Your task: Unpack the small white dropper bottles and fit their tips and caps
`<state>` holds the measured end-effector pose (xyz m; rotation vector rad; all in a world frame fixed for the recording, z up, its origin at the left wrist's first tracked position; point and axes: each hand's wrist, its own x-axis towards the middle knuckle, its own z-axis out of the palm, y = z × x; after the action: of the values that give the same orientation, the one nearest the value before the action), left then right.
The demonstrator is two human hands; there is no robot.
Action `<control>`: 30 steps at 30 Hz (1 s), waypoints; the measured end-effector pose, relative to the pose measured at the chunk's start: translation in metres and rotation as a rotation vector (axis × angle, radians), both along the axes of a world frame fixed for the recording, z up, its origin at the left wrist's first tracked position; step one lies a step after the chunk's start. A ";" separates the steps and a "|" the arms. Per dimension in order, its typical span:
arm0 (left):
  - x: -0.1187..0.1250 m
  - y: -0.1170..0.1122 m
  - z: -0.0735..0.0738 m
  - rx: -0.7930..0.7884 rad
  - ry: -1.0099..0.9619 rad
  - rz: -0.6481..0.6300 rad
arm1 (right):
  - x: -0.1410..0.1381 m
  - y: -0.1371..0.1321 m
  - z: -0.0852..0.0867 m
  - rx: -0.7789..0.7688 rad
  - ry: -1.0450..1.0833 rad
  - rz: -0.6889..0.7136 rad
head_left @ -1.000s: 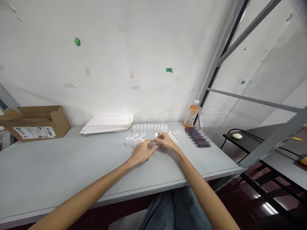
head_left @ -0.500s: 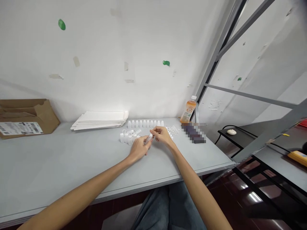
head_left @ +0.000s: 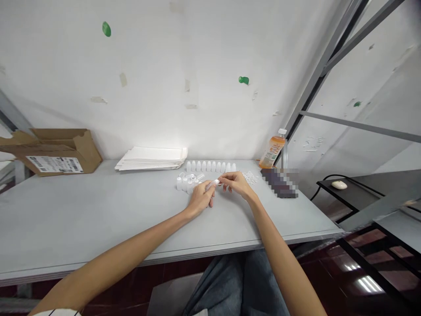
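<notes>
My left hand [head_left: 201, 199] is closed round a small white dropper bottle [head_left: 212, 184], held tilted over the grey table [head_left: 98, 219]. My right hand [head_left: 236, 184] pinches at the bottle's tip; what is between its fingers is too small to name. Behind the hands a row of several white capped bottles [head_left: 210, 166] stands upright. To the left of it a cluster of open small bottles [head_left: 187, 182] sits. A heap of tiny white parts [head_left: 251, 177] lies to the right.
A stack of white envelopes [head_left: 151, 158] lies by the wall. An open cardboard box [head_left: 54, 150] sits far left. An orange drink bottle [head_left: 272, 150] and a dark blurred object [head_left: 279, 182] are at the right. A grey metal frame [head_left: 315, 79] and a side desk with a mouse [head_left: 338, 184] stand beyond.
The left hand has lifted the small bottle off the table and tilted it toward the right hand. The view has shifted a little; both hands stay in the same spot.
</notes>
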<state>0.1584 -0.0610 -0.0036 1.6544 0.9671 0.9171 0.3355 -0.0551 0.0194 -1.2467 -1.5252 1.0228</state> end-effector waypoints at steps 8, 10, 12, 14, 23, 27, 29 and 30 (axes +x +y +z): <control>0.000 0.002 -0.006 -0.016 -0.046 -0.015 | 0.000 -0.001 -0.005 0.112 -0.245 -0.076; 0.001 0.003 -0.007 -0.034 -0.060 -0.003 | -0.003 -0.001 -0.006 0.175 -0.334 -0.096; 0.002 0.004 -0.009 -0.068 -0.088 0.012 | -0.007 -0.001 -0.008 0.237 -0.426 -0.087; 0.002 0.006 -0.012 -0.094 -0.119 0.021 | -0.010 -0.001 -0.011 0.314 -0.536 -0.076; 0.004 0.005 -0.008 -0.075 -0.120 0.040 | -0.013 0.006 -0.026 0.571 -0.845 -0.187; 0.005 0.005 -0.006 -0.063 -0.122 0.045 | -0.014 0.007 -0.028 0.609 -0.848 -0.229; 0.005 0.005 -0.006 -0.065 -0.127 0.041 | -0.014 0.007 -0.028 0.617 -0.839 -0.238; 0.005 0.005 -0.006 -0.069 -0.129 0.040 | -0.014 0.008 -0.029 0.622 -0.833 -0.241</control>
<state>0.1633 -0.0560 -0.0100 1.5035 0.9363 0.9940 0.3214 -0.0476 -0.0092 -1.3975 -2.0120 -0.2039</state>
